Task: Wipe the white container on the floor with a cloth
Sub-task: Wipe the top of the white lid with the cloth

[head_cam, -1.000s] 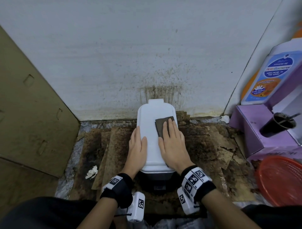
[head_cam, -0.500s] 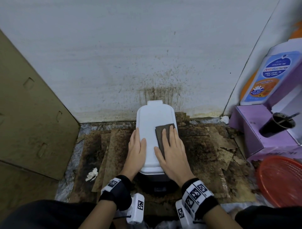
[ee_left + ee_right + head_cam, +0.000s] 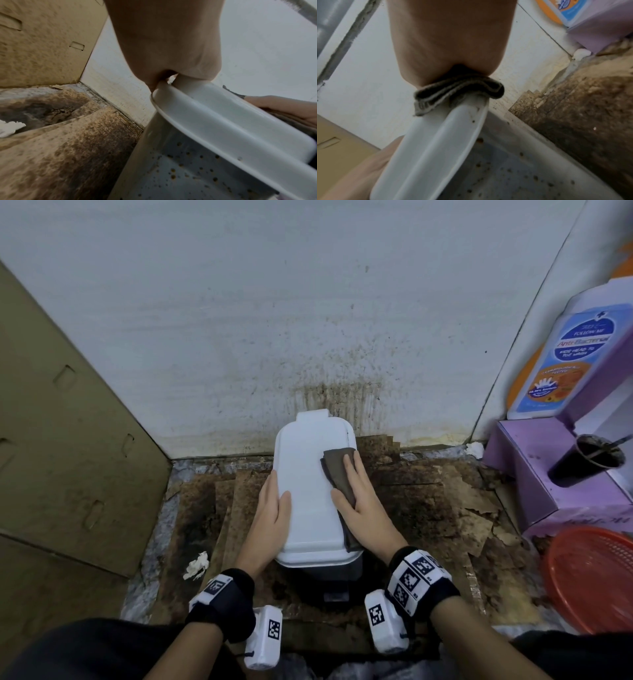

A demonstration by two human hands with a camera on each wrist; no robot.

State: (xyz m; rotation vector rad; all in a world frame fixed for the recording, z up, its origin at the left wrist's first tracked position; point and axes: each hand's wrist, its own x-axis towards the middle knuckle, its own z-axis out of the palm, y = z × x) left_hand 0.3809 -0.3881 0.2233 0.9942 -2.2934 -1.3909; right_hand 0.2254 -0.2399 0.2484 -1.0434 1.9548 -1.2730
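The white container [image 3: 308, 474] stands on the floor against the wall, its lid on. My left hand [image 3: 275, 501] clasps the lid's left edge, thumb on top and fingers down the side; the left wrist view shows the rim [image 3: 223, 115] caught between thumb and fingers. A folded brown cloth [image 3: 337, 470] lies along the lid's right edge. My right hand [image 3: 359, 494] presses flat on it with straight fingers. In the right wrist view the cloth [image 3: 458, 88] is draped over the rim [image 3: 428, 148] under my palm. The container's side is speckled with brown spots.
A cardboard sheet [image 3: 68, 457] leans at the left. Stained cardboard [image 3: 428, 508] covers the floor, with a crumpled tissue [image 3: 197, 565] on it. At the right are a purple box [image 3: 534, 474] with a black cup [image 3: 589, 460], a wash bottle [image 3: 565, 361] and a red basket [image 3: 596, 580].
My right hand drew the cloth back toward me, then slid it over to the lid's right edge. The left hand has kept its hold on the left edge.
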